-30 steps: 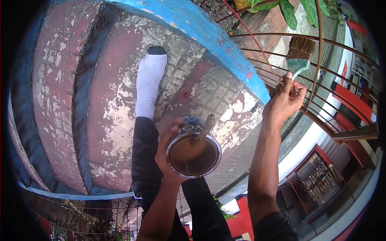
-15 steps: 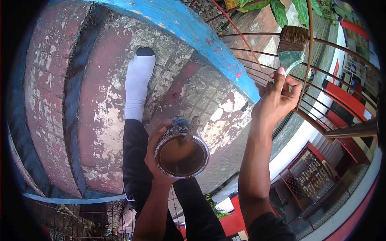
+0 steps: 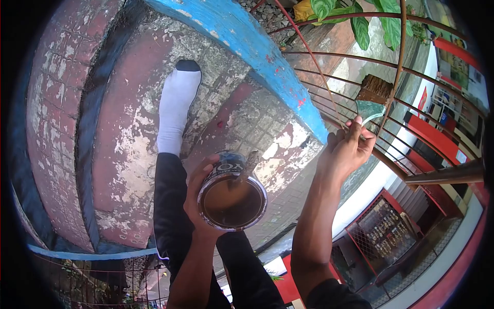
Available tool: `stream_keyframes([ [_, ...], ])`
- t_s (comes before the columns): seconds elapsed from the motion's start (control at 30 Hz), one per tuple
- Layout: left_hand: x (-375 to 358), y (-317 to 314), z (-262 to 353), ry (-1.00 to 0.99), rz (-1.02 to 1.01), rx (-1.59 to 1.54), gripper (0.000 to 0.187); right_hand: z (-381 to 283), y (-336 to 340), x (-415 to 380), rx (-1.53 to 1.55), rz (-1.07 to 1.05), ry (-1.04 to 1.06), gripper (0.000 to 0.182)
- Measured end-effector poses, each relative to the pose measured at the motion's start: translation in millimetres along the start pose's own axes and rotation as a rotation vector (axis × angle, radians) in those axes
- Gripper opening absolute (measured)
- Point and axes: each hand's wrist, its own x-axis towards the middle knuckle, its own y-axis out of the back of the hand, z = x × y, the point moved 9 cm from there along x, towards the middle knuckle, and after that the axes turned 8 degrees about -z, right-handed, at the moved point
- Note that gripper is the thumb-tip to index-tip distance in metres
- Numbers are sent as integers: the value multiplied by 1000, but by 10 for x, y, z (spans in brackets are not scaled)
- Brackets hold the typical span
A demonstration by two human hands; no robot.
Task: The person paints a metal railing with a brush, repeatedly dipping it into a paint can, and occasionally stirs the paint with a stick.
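My left hand (image 3: 199, 193) is wrapped round an open paint can (image 3: 226, 166) at the lower centre, its fingers along the side. Brown paint (image 3: 231, 202) lies inside the can, and a paint-smeared strip stands at its rim. At the right, my right hand (image 3: 352, 144) pinches the handle of a paintbrush (image 3: 371, 107). The brush has a green ferrule, and its brown-coated bristles point up, against or close to a thin brown metal bar (image 3: 400, 67) of the railing. Whether they touch cannot be made out.
A white-socked foot (image 3: 177, 110) rests on worn, peeling steps (image 3: 123, 134). A blue painted edge (image 3: 267, 59) runs diagonally beside the railing. Green leaves (image 3: 360, 26) hang by the bars at the top. Red and white structures stand beyond the railing at the right.
My right hand and the paintbrush have moved down and slightly left, and the brush is tilted more. The view has shifted a little. The can is still in my left hand.
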Motion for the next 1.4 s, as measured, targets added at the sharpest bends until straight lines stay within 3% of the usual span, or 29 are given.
stream_keyframes([
  [0.43,-13,11,-7,8,-20,-8,99,-294,-465,-186,-139,-56,99,25],
  [0.67,-35,-23,-8,-3,-51,67,95,-333,-699,-385,-269,-275,322,27],
  [0.73,-50,-25,-23,1,-45,72,94,-204,-635,-233,-61,-219,66,26],
  [0.77,-65,-18,-57,13,-38,54,94,-173,-561,-133,-6,-199,42,24],
  [1.13,-70,25,-46,-1,-55,55,101,106,-108,-41,78,-12,-8,28],
  [1.3,-59,0,-74,23,-25,-81,102,-43,-455,-281,-28,-212,-19,27],
  [1.4,-55,5,-51,7,-63,32,104,-84,-615,-249,-89,-294,-8,26],
])
